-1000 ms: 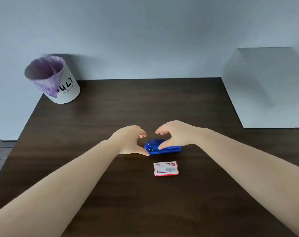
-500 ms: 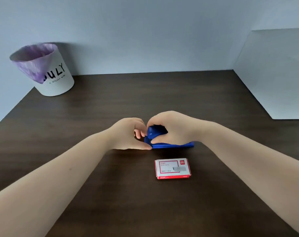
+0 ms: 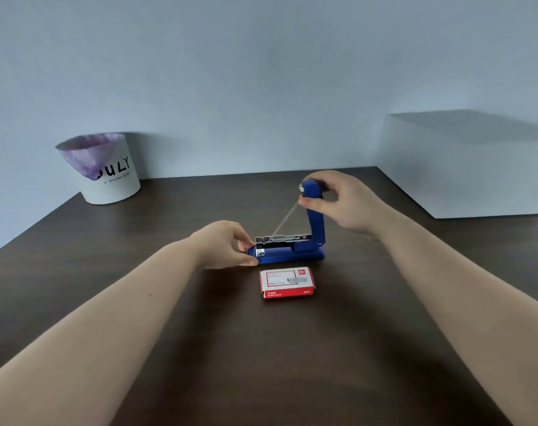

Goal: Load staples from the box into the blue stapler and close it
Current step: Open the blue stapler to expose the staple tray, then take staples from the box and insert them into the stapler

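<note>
The blue stapler [image 3: 292, 255] stands on the dark table with its lid swung upright, so the metal staple channel and a stretched spring show. My left hand [image 3: 227, 245] pinches the front end of the stapler's base. My right hand [image 3: 338, 202] grips the top end of the raised lid. The red and white staple box [image 3: 287, 282] lies flat and closed on the table just in front of the stapler, touched by neither hand.
A white bin [image 3: 103, 169] with a purple liner stands at the table's back left corner. A pale grey block [image 3: 470, 162] rises at the back right. The dark wooden table [image 3: 261, 364] stretches toward me between my forearms.
The stapler lid was down under my right hand; now it is lifted upright, exposing the channel. My left hand stays on the front of the base. The view has shifted.
</note>
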`<state>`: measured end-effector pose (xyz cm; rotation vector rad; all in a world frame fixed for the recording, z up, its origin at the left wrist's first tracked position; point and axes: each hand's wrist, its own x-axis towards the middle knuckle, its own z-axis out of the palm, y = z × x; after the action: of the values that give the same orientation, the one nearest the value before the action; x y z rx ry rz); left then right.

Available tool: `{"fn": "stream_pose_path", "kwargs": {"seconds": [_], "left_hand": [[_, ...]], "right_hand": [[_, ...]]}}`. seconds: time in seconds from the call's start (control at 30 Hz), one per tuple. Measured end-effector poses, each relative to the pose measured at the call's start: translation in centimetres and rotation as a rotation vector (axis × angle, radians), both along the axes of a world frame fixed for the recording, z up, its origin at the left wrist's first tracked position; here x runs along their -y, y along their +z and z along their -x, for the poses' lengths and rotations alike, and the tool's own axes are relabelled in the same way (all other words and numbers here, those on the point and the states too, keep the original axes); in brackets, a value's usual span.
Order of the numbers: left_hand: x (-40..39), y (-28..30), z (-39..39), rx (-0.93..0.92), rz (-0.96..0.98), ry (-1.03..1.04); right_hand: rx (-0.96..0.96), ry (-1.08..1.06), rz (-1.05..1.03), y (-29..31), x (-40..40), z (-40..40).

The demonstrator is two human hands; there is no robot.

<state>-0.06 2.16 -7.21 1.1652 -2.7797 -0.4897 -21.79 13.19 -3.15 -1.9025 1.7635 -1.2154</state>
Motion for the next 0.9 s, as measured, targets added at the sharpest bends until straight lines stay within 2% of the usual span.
{"fn": "stream_pose_path", "kwargs": {"seconds": [0.2,0.37,0.57,0.7,0.8,0.9], "left_hand": [[0.1,-0.2,-0.1,-0.007,-0.006,0.008],[0.2,-0.1,-0.3,-0.021,-0.015,-0.016],[-0.3,-0.1,-0.5,-0.051,-0.045,0.017],[-0.7,0.1,-0.8,-0.052,-0.066,0.052],[-1.8,-0.1,-1.2,-0.270,-0.017,0.116],[-4.6,-0.1,-1.3,-0.503,0.088,0.128]], "right_hand": [[0.042,-0.044,-0.151,-0.7,-2.0,6.3],[-0.058,-0.046,-0.333,-3.8,-3.5,7.9],[-0.029,-0.045,-0.338,-4.8,-3.1,7.1],[-0.074,-0.049,-0.344,-4.7,-3.1,6.8],[-0.062,-0.098,-0.306,-4.9,-3.1,6.6],[-0.045,-0.274,-0.060,-4.4,-3.1,5.2]]}}
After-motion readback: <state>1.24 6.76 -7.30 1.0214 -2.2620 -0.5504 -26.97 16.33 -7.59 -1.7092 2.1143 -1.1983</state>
